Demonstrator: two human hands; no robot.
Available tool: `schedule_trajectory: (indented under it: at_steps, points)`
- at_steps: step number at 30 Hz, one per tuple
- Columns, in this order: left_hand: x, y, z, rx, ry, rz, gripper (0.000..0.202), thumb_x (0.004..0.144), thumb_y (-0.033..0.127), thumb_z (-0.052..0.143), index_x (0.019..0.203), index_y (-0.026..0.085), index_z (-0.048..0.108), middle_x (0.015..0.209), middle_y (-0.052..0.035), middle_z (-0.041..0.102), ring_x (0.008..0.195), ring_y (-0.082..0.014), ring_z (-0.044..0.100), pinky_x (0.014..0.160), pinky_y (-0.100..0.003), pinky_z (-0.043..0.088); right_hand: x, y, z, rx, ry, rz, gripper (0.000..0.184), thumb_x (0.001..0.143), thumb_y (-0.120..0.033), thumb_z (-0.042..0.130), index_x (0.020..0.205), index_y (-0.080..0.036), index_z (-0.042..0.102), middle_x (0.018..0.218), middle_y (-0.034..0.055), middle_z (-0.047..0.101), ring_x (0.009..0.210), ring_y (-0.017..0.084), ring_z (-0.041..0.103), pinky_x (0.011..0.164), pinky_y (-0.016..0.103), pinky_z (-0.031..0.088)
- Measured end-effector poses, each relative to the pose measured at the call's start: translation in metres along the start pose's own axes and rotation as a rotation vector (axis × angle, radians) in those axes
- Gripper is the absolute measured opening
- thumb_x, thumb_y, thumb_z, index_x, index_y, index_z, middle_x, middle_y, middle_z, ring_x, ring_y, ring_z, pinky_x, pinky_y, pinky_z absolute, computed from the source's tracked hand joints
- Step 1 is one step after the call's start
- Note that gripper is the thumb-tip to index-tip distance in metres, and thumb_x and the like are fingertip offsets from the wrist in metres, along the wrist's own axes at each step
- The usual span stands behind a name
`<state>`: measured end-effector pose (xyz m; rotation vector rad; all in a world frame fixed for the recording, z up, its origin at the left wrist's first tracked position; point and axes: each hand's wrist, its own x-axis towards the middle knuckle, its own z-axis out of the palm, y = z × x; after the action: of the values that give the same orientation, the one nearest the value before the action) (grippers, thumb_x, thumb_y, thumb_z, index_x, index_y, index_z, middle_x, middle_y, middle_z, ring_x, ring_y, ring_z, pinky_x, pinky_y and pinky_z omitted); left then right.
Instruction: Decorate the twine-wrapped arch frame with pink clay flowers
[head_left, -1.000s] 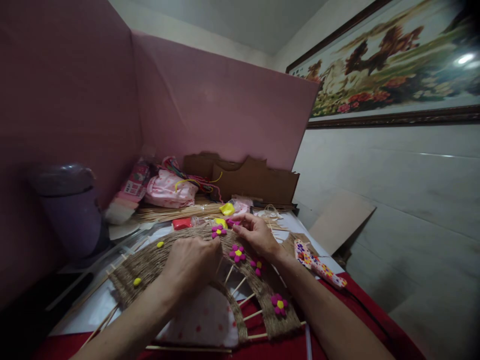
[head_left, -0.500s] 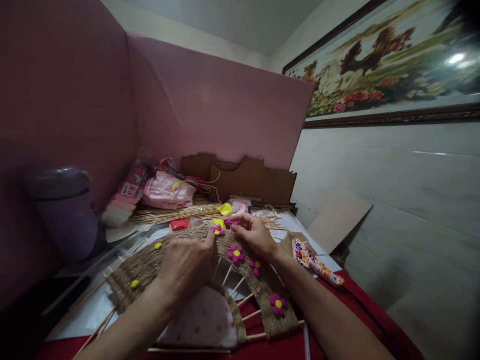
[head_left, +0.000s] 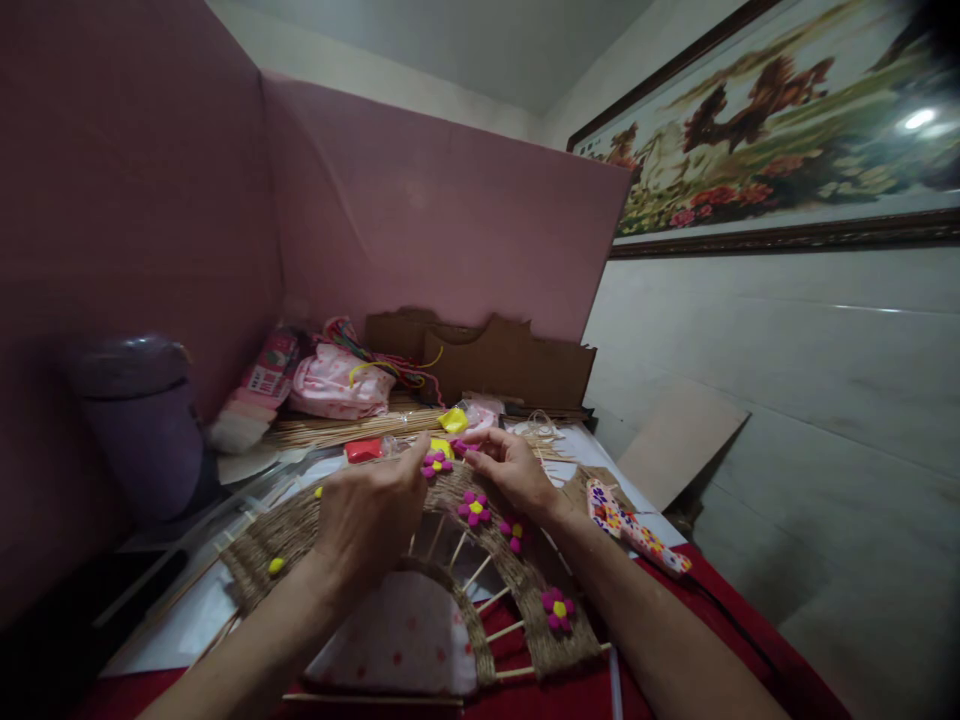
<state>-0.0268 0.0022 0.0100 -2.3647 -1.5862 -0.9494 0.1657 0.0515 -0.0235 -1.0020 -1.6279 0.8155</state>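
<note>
A fan-shaped piece [head_left: 517,580] of brown twine woven over thin sticks lies in front of me, with magenta clay flowers [head_left: 474,508] with yellow centres on its right half. On its left part sits a small yellow clay ball [head_left: 276,566]. My left hand [head_left: 375,500] is over the top of the weave with curled fingers, beside a magenta flower [head_left: 437,463]; its fingertips are mostly hidden, so what they hold is unclear. Between thumb and fingers, my right hand [head_left: 514,472] pinches magenta clay [head_left: 465,446] just above the weave's upper edge.
Behind the weave lie yellow clay [head_left: 453,420], a red clay packet [head_left: 364,451] and a bundle of sticks [head_left: 330,430]. A flower-patterned glue gun [head_left: 634,530] rests at right with its cord. A purple bin [head_left: 146,440] stands left; torn cardboard [head_left: 510,360] leans at the back.
My left hand has moved up from the flower at the top of the weave towards my right hand. My right hand stays in place with the magenta clay.
</note>
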Motion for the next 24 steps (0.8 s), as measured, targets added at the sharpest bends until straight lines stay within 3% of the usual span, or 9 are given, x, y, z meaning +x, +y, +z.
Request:
schedule_trajectory:
  at_steps: [3, 5, 7, 11, 13, 16, 19, 24]
  points:
    - [0.008, -0.004, -0.002, -0.700, 0.122, -0.209, 0.037, 0.080, 0.034, 0.052, 0.110, 0.015, 0.064, 0.061, -0.0031, 0.063, 0.051, -0.0132, 0.053, 0.050, -0.024, 0.034, 0.000, 0.001, 0.000, 0.005, -0.002, -0.014, 0.026, 0.075, -0.035, 0.065, 0.095, -0.017, 0.065, 0.092, 0.0057, 0.069, 0.077, 0.015, 0.061, 0.067, 0.028, 0.045]
    - [0.014, -0.007, -0.001, -1.143, 0.097, -0.337, 0.038, 0.072, 0.031, 0.061, 0.105, 0.012, 0.062, 0.065, -0.0023, 0.065, 0.053, -0.0117, 0.053, 0.049, -0.023, 0.037, 0.001, 0.004, 0.000, 0.007, -0.005, -0.027, 0.024, 0.076, -0.033, 0.064, 0.094, -0.017, 0.064, 0.095, 0.0063, 0.070, 0.083, 0.017, 0.063, 0.074, 0.030, 0.047]
    - [0.019, -0.010, 0.000, -1.399, 0.063, -0.410, 0.040, 0.065, 0.025, 0.069, 0.101, 0.012, 0.061, 0.074, -0.0037, 0.068, 0.062, -0.0129, 0.059, 0.053, -0.023, 0.042, 0.002, 0.007, -0.001, -0.012, -0.012, -0.044, 0.021, 0.077, -0.032, 0.063, 0.094, -0.018, 0.063, 0.096, 0.0064, 0.070, 0.087, 0.018, 0.064, 0.078, 0.032, 0.047]
    - [0.022, -0.016, 0.003, -1.576, 0.037, -0.474, 0.034, 0.060, 0.022, 0.078, 0.089, 0.011, 0.062, 0.076, -0.0041, 0.069, 0.069, -0.0147, 0.065, 0.058, -0.022, 0.047, 0.002, 0.005, -0.004, -0.113, -0.016, -0.054, 0.016, 0.081, -0.028, 0.060, 0.092, -0.018, 0.065, 0.094, 0.0065, 0.070, 0.086, 0.019, 0.064, 0.080, 0.034, 0.048]
    - [0.021, -0.018, 0.004, -1.647, -0.036, -0.521, 0.028, 0.062, 0.022, 0.078, 0.084, 0.012, 0.063, 0.076, -0.0039, 0.069, 0.067, -0.0144, 0.065, 0.055, -0.021, 0.046, 0.000, -0.002, -0.005, -0.224, 0.042, -0.100, 0.013, 0.081, -0.026, 0.060, 0.089, -0.018, 0.067, 0.092, 0.0068, 0.069, 0.085, 0.020, 0.063, 0.078, 0.035, 0.048]
    - [0.018, -0.018, 0.007, -1.744, -0.217, -0.538, 0.024, 0.067, 0.023, 0.076, 0.087, 0.014, 0.065, 0.078, -0.0026, 0.068, 0.063, -0.0119, 0.064, 0.049, -0.018, 0.044, -0.006, -0.018, -0.004, -0.339, 0.131, -0.292, 0.011, 0.083, -0.024, 0.060, 0.088, -0.019, 0.068, 0.096, 0.0072, 0.066, 0.092, 0.020, 0.060, 0.081, 0.034, 0.046]
    - [0.015, -0.014, 0.010, -1.776, -0.331, -0.492, 0.027, 0.069, 0.020, 0.074, 0.094, 0.014, 0.067, 0.081, -0.0043, 0.069, 0.063, -0.0098, 0.063, 0.051, -0.018, 0.045, -0.014, -0.031, 0.000, -0.309, 0.101, -0.446, 0.013, 0.086, -0.022, 0.057, 0.095, -0.021, 0.065, 0.099, 0.0068, 0.065, 0.096, 0.019, 0.058, 0.083, 0.033, 0.045]
    - [0.011, -0.004, 0.013, -1.737, -0.337, -0.443, 0.027, 0.066, 0.018, 0.077, 0.091, 0.014, 0.069, 0.089, -0.0063, 0.071, 0.073, -0.0124, 0.065, 0.062, -0.020, 0.049, -0.025, -0.035, 0.008, -0.341, 0.052, -0.501, 0.026, 0.083, -0.025, 0.063, 0.108, -0.022, 0.058, 0.093, 0.0053, 0.063, 0.082, 0.017, 0.058, 0.074, 0.031, 0.046]
